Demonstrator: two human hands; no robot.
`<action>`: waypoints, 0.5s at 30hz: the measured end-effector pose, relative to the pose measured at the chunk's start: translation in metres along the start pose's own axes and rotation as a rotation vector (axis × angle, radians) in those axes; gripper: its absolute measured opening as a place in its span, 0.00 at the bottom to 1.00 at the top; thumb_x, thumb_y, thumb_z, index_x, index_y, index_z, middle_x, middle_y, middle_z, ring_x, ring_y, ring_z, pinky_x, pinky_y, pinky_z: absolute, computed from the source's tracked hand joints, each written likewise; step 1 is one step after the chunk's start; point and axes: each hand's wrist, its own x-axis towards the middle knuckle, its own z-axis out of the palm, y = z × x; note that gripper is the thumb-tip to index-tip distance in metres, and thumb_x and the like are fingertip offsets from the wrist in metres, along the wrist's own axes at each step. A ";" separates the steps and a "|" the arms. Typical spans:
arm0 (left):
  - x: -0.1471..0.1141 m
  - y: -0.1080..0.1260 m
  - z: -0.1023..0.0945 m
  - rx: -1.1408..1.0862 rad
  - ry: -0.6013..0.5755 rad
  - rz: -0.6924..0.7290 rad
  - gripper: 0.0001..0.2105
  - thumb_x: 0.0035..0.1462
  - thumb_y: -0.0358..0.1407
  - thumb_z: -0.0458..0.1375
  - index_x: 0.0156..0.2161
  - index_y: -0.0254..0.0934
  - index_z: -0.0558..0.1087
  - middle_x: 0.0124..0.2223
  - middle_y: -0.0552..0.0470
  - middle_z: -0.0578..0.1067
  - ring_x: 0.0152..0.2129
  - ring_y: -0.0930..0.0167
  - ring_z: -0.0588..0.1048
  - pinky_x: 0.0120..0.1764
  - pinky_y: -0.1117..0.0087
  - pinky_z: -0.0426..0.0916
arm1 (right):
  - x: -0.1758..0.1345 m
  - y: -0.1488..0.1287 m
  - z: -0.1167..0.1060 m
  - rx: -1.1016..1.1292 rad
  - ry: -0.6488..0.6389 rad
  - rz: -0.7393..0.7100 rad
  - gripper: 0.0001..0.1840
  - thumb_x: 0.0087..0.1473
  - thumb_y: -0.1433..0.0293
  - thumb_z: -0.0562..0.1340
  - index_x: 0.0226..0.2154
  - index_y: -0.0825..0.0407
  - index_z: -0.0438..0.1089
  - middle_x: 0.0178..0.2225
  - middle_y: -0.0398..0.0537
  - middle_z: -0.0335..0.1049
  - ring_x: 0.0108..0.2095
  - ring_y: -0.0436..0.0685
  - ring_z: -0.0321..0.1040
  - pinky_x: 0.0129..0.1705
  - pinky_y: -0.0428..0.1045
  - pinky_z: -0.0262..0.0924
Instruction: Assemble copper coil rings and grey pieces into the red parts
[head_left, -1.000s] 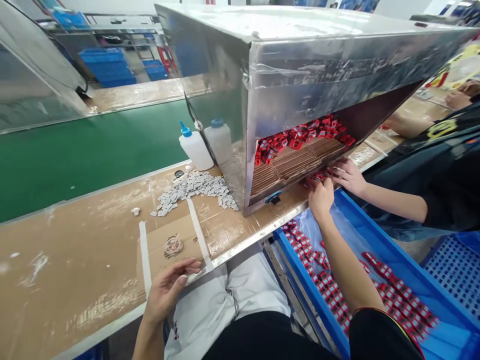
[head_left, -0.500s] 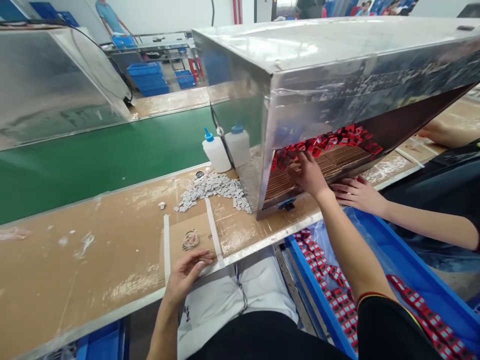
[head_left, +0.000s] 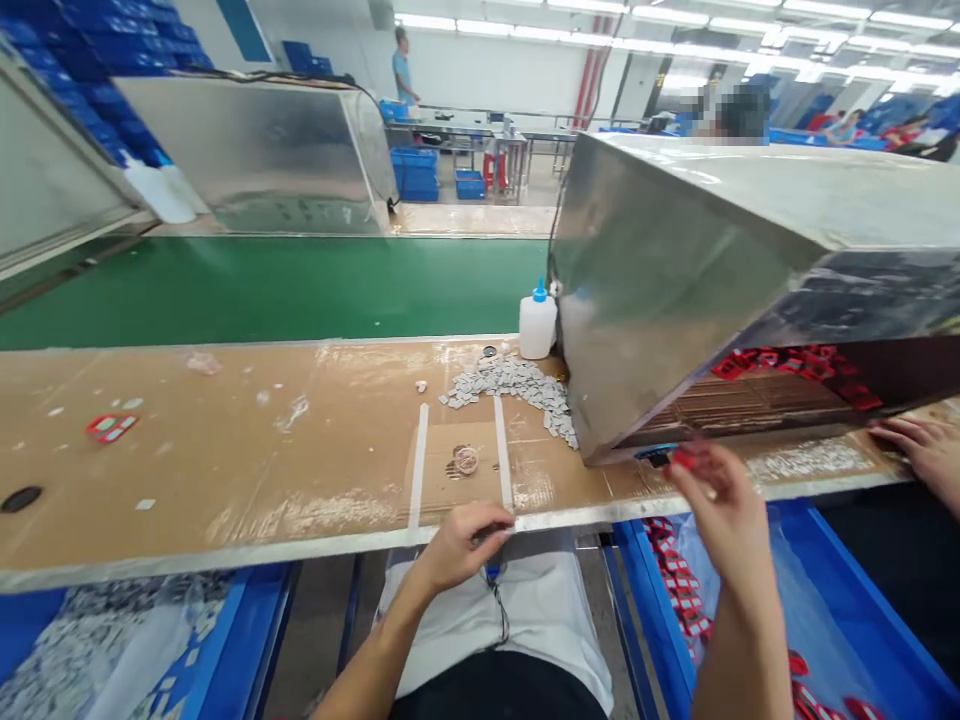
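Bench [head_left: 262,480] running mostly open leftward, metal hood [head_left: 667,300] crowding right. Left hand [head_left: 461,542] half-curling at front edge (can't tell if gripping). Right hand [head_left: 731,510], reaching inside hood earlier, now hovering outside its lip, pinching red piece [head_left: 684,458].

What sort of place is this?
Probably a factory assembly floor. A long green belt-like surface runs behind the workbench, gray pieces lie heaped on that bench, and a blue crate below its edge holds red parts.
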 end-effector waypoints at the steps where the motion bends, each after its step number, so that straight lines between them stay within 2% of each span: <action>1: -0.001 0.003 0.005 -0.003 -0.013 0.032 0.10 0.66 0.35 0.55 0.48 0.35 0.76 0.43 0.41 0.81 0.38 0.66 0.81 0.43 0.67 0.77 | -0.027 -0.006 0.007 0.157 -0.115 0.133 0.24 0.50 0.55 0.70 0.48 0.48 0.74 0.40 0.51 0.77 0.37 0.59 0.76 0.39 0.54 0.71; 3: 0.000 0.009 0.016 0.002 -0.049 0.098 0.18 0.65 0.35 0.58 0.59 0.37 0.69 0.58 0.36 0.74 0.48 0.64 0.79 0.49 0.64 0.77 | -0.071 -0.022 0.031 0.414 -0.287 0.344 0.25 0.50 0.54 0.71 0.47 0.48 0.75 0.38 0.50 0.78 0.35 0.57 0.76 0.39 0.53 0.72; 5: 0.003 0.012 0.026 0.039 -0.043 0.188 0.24 0.66 0.35 0.58 0.65 0.39 0.62 0.66 0.34 0.66 0.58 0.61 0.73 0.57 0.59 0.73 | -0.101 -0.040 0.060 0.535 -0.405 0.423 0.24 0.48 0.52 0.72 0.42 0.49 0.77 0.38 0.50 0.78 0.35 0.58 0.76 0.39 0.53 0.73; 7: 0.005 0.011 0.032 0.066 0.058 0.231 0.22 0.68 0.31 0.54 0.65 0.38 0.61 0.64 0.35 0.69 0.61 0.62 0.70 0.60 0.58 0.70 | -0.116 -0.053 0.087 0.529 -0.432 0.395 0.23 0.48 0.49 0.70 0.38 0.50 0.78 0.39 0.51 0.77 0.38 0.59 0.75 0.41 0.54 0.72; 9: 0.003 0.006 0.033 0.100 0.120 0.232 0.19 0.68 0.30 0.53 0.62 0.36 0.64 0.60 0.36 0.73 0.60 0.63 0.72 0.60 0.59 0.71 | -0.123 -0.061 0.105 0.458 -0.425 0.344 0.24 0.51 0.47 0.68 0.37 0.51 0.78 0.38 0.51 0.77 0.39 0.59 0.74 0.43 0.55 0.71; 12: -0.005 0.000 0.025 0.127 0.222 0.176 0.13 0.67 0.31 0.55 0.55 0.35 0.70 0.54 0.38 0.76 0.53 0.64 0.76 0.55 0.62 0.74 | -0.125 -0.062 0.116 0.384 -0.475 0.310 0.27 0.55 0.46 0.64 0.44 0.52 0.75 0.37 0.52 0.78 0.37 0.60 0.75 0.42 0.55 0.71; 15: -0.014 -0.007 0.009 0.080 0.338 0.045 0.10 0.64 0.34 0.60 0.49 0.35 0.74 0.47 0.42 0.79 0.46 0.66 0.79 0.48 0.65 0.76 | -0.114 -0.057 0.122 0.370 -0.545 0.252 0.28 0.58 0.49 0.64 0.51 0.52 0.70 0.36 0.51 0.78 0.35 0.58 0.75 0.40 0.54 0.71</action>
